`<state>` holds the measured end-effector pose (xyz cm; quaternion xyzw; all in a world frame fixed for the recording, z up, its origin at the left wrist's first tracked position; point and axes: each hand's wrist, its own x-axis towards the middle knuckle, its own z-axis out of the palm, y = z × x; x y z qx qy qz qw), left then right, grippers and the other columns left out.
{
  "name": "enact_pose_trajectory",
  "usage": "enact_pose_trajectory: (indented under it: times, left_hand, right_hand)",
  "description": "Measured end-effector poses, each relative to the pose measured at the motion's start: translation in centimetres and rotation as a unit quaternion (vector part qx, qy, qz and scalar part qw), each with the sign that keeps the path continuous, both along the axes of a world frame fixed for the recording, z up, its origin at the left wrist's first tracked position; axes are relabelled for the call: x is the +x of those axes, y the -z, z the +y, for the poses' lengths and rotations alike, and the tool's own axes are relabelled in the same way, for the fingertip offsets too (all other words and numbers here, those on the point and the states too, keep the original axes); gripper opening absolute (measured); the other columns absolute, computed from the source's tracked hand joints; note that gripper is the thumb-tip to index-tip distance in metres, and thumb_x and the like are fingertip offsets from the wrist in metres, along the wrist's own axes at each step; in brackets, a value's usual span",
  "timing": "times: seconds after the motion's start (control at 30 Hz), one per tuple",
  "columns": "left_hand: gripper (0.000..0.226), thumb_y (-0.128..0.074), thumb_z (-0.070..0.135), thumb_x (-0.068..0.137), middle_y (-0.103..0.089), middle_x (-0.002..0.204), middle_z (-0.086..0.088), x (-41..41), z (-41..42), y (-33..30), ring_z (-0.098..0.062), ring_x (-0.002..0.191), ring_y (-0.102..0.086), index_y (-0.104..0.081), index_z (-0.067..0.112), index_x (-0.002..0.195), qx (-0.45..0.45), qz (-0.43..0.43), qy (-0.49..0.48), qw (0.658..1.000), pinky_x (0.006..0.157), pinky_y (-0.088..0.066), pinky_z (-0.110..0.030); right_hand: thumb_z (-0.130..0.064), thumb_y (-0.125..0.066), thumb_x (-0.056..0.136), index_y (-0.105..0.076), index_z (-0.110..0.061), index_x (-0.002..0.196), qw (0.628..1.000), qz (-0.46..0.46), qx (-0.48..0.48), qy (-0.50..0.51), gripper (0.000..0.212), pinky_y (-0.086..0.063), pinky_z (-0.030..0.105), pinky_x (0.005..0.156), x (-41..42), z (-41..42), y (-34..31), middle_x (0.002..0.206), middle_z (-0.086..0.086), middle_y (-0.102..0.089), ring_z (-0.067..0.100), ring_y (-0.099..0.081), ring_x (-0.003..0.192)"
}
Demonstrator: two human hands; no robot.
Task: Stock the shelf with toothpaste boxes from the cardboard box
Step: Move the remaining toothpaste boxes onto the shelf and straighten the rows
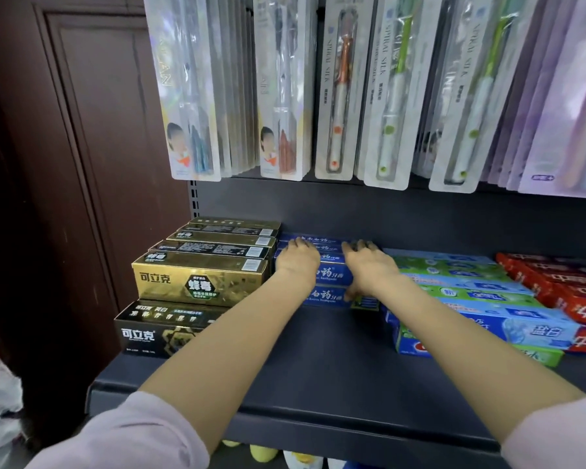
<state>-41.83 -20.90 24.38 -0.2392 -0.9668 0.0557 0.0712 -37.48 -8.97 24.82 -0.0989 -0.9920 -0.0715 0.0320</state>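
Nearest: two pale pink sleeves (122, 434), bare forearms reaching far over the dark grey metal shelf (318, 367). Left hand (296, 262) lies palm down, fingers loosely spread, on top of the stack of blue toothpaste boxes (329, 270) at the shelf's far middle. Right hand (369, 265) lies likewise on the stack's right end, fingers extended over the far edge, thumb down the near face. Neither hand is closed around a box. Two blue box fronts visible; full count cannot be told. Left: five gold boxes (200, 282), one black box (159, 330) nearer. Right: green-and-blue boxes (471, 296), then red boxes (562, 289). Farthest: carded toothbrushes (339, 96) hanging above.
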Motion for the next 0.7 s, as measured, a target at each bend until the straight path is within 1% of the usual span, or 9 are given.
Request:
enact_pose_trajectory:
  times: [0.1, 0.17, 0.27, 0.33, 0.43, 0.5, 0.57, 0.7]
  left_hand:
    - [0.092, -0.070, 0.013, 0.083, -0.016, 0.154, -0.025, 0.1, 0.1, 0.0, -0.035, 0.144, -0.018, -0.007, -0.009, 0.146, 0.003, 0.006, 0.001, 1.000, 0.115, -0.024, -0.038]
    - [0.094, -0.070, 0.014, 0.083, -0.012, 0.155, -0.025, 0.3, 0.0, 0.0, -0.035, 0.145, -0.014, -0.005, -0.008, 0.147, 0.010, 0.002, 0.003, 1.000, 0.116, -0.021, -0.038]
    - [0.099, -0.070, 0.026, 0.084, -0.002, 0.158, -0.021, 0.6, -0.3, 0.3, -0.032, 0.147, -0.004, -0.001, -0.003, 0.149, 0.028, -0.008, 0.014, 0.999, 0.120, -0.010, -0.039]
    - [0.097, -0.066, 0.033, 0.086, -0.001, 0.159, -0.018, 0.8, -0.5, 0.4, -0.030, 0.148, -0.002, 0.000, -0.001, 0.150, 0.042, -0.009, 0.024, 0.999, 0.120, -0.006, -0.040]
    - [0.097, -0.063, 0.035, 0.088, 0.002, 0.159, -0.017, 0.7, -0.4, 0.4, -0.029, 0.148, -0.001, 0.002, 0.001, 0.150, 0.042, -0.018, 0.033, 0.998, 0.120, -0.005, -0.040]
    - [0.097, -0.064, 0.035, 0.087, 0.002, 0.159, -0.017, 0.7, -0.4, 0.2, -0.029, 0.148, -0.001, 0.002, 0.001, 0.150, 0.041, -0.025, 0.031, 0.998, 0.120, -0.005, -0.040]
    - [0.097, -0.065, 0.035, 0.086, -0.002, 0.159, -0.016, 0.7, -0.6, 0.2, -0.028, 0.148, -0.004, -0.002, 0.002, 0.151, 0.051, -0.019, 0.035, 0.998, 0.120, -0.006, -0.040]
    - [0.088, -0.071, 0.033, 0.080, -0.024, 0.155, -0.013, 1.8, -0.4, 0.9, -0.028, 0.144, -0.021, -0.021, 0.008, 0.148, 0.117, 0.034, 0.084, 0.989, 0.120, -0.016, -0.038]
  right_hand:
    - [-0.040, -0.082, 0.065, -0.005, -0.013, 0.150, 1.000, -0.004, -0.009, -0.005, 0.118, -0.034, 0.042, 0.110, 0.2, 0.0, -0.2, 0.152, 0.016, -0.021, 0.032, -0.019, 0.142]
    - [-0.040, -0.081, 0.066, -0.003, -0.014, 0.151, 1.000, -0.006, -0.027, -0.010, 0.118, -0.031, 0.042, 0.111, 0.7, 0.1, -0.4, 0.153, 0.015, -0.018, 0.031, -0.017, 0.142]
    - [-0.040, -0.079, 0.069, -0.001, -0.014, 0.151, 0.998, 0.006, -0.058, -0.013, 0.115, -0.026, 0.041, 0.113, 1.5, 0.5, -0.5, 0.155, 0.014, -0.013, 0.030, -0.015, 0.144]
    - [-0.038, -0.076, 0.074, 0.000, -0.011, 0.150, 0.997, 0.012, -0.073, -0.009, 0.111, -0.022, 0.041, 0.115, 1.7, 0.8, -0.4, 0.157, 0.015, -0.008, 0.031, -0.011, 0.145]
    - [-0.032, -0.070, 0.081, 0.004, -0.006, 0.150, 0.996, -0.007, -0.088, -0.012, 0.104, -0.015, 0.040, 0.119, 1.5, 0.9, -0.2, 0.158, 0.016, 0.002, 0.029, 0.000, 0.147]
    - [-0.031, -0.068, 0.083, 0.005, -0.007, 0.150, 0.995, -0.011, -0.098, -0.016, 0.102, -0.013, 0.040, 0.119, 1.5, 1.0, -0.3, 0.158, 0.015, 0.004, 0.029, 0.002, 0.147]
    - [-0.033, -0.068, 0.083, 0.005, -0.007, 0.150, 0.994, -0.008, -0.105, -0.031, 0.102, -0.013, 0.040, 0.120, 1.9, 1.2, -0.4, 0.158, 0.015, 0.004, 0.029, 0.001, 0.147]
    - [-0.044, -0.063, 0.084, 0.001, -0.010, 0.151, 0.987, 0.038, -0.143, -0.059, 0.099, -0.017, 0.040, 0.119, 4.6, 2.8, -0.8, 0.159, 0.010, -0.003, 0.028, -0.007, 0.146]
